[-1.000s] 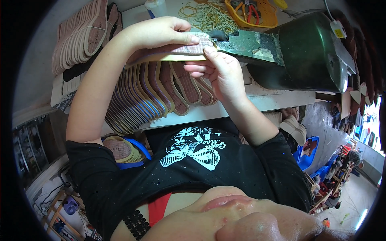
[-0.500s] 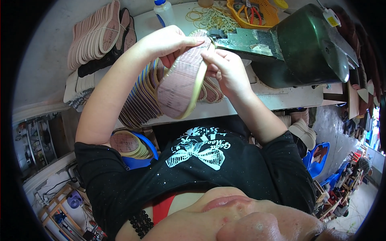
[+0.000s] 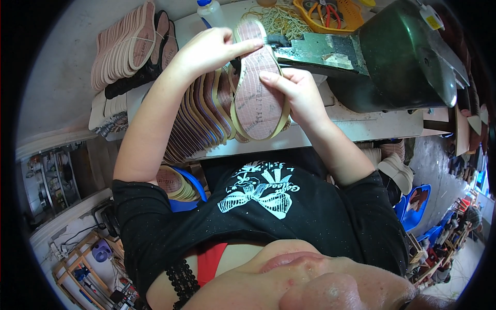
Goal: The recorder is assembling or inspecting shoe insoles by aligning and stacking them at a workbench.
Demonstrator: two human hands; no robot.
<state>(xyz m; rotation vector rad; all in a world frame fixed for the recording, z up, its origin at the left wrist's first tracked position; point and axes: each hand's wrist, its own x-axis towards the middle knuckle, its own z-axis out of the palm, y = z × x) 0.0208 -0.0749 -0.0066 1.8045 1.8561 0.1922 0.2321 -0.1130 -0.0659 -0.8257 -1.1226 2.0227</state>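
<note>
A shoe insole with a reddish, lined face and a pale yellow-green edge strip hangs between my hands, its wide end toward me. My left hand grips its narrower far part, thumb lying across the face. On the right edge my right hand pinches it, thumb on top and fingers behind. Beside the insole's far right edge is the small dark working end of a green machine; whether they touch I cannot tell. Behind and left of it, a row of edged insoles leans on the white table.
Tied insoles stand at the far left. Along the back are a bottle, a heap of yellowish bands and a yellow basket with pliers. A blue container of insoles sits below the table, near my left elbow.
The insole has swung from a slant to nearly straight, its wide end moving right and its face turning toward me. My right hand has slid nearer along its edge.
</note>
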